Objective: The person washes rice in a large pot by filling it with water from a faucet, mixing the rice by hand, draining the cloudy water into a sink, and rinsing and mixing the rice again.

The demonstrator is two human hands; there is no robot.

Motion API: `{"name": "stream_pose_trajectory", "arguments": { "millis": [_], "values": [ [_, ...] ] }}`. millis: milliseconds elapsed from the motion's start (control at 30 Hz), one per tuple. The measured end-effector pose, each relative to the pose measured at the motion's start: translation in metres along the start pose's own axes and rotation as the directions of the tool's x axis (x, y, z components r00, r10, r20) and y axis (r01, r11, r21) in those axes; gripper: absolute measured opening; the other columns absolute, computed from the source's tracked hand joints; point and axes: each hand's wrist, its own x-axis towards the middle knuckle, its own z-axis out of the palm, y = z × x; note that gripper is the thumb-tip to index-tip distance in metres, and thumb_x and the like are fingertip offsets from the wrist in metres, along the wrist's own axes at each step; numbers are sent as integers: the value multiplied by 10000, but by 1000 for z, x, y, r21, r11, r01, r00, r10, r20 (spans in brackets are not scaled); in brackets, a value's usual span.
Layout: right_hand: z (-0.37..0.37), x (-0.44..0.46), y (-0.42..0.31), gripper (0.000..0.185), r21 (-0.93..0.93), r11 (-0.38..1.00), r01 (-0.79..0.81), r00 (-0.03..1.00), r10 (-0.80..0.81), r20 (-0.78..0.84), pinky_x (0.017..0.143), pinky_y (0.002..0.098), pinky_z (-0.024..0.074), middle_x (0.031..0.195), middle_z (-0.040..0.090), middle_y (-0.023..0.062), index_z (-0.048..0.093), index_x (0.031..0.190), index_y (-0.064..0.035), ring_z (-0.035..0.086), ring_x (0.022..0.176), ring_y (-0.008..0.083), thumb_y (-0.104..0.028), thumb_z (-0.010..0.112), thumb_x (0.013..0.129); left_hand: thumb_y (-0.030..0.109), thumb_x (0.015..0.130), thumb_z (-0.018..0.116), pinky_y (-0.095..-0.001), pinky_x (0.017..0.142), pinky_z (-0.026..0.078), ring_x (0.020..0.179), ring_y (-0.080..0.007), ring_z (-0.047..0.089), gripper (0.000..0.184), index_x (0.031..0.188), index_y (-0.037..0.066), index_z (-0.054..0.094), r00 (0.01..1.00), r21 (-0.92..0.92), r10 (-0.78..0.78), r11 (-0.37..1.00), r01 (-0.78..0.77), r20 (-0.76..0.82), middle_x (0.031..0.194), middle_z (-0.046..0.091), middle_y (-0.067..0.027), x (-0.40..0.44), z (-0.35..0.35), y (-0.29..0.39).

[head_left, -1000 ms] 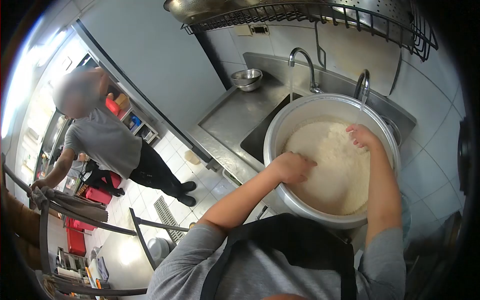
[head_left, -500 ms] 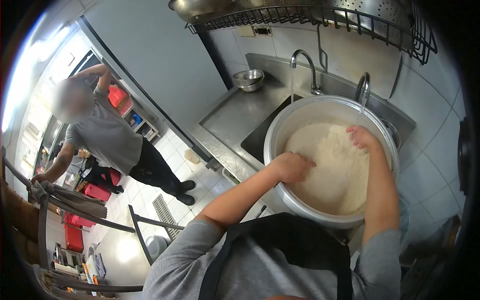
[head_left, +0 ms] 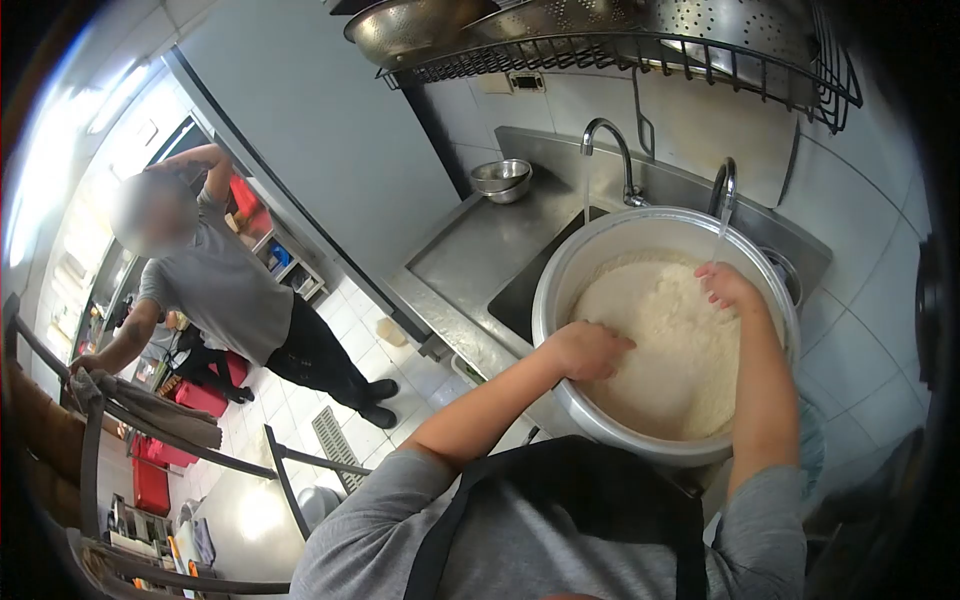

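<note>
Fingers of the left hand bent at the grain, can't tell if gripping; right hand loosely open, nothing visibly held. One grain heap, cloudy water, inside one big pot. Step looks like hand-rinsing; next move probably calls for loose fingers. Two running taps behind pot; two bowls behind-left of it.

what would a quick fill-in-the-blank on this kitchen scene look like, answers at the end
Water runs from ____ faucets.
Of the left hand and right hand, the ____ one is nearer the water falling into the pot.
The apron is ____.
The person with one arm raised wears a ____ shirt.
Missing words: two; right; black; gray.
</note>
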Motion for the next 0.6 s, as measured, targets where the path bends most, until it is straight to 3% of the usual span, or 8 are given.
{"name": "stream_pose_trajectory", "arguments": {
  "millis": [267,367,600],
  "values": [
    [7,20,13,354,-5,1000,22,999,-22,23,490,345,455,863,599,79,527,1150,-120,551,639,183,-106,525,796,285,765,592,-421,837,442,955,-339,567,519,1244,125,475,1000,1,8,1000,-8,-5,1030,589,-180,0,0,-2],
    [5,14,10,367,-24,999,26,998,-24,60,517,309,445,918,571,57,514,1169,-125,539,678,163,-135,498,802,288,764,594,-418,838,442,953,-338,568,525,1247,120,473,1000,0,16,1000,-16,-6,1033,589,-177,-1,3,-2],
    [6,8,9,334,-21,1000,-4,1000,4,16,544,336,452,907,565,51,521,1153,-119,546,720,167,-156,469,826,312,765,595,-407,848,442,972,-329,566,539,1252,116,470,1000,19,11,1000,-11,26,1070,582,-179,1,0,0]
  ]
}}
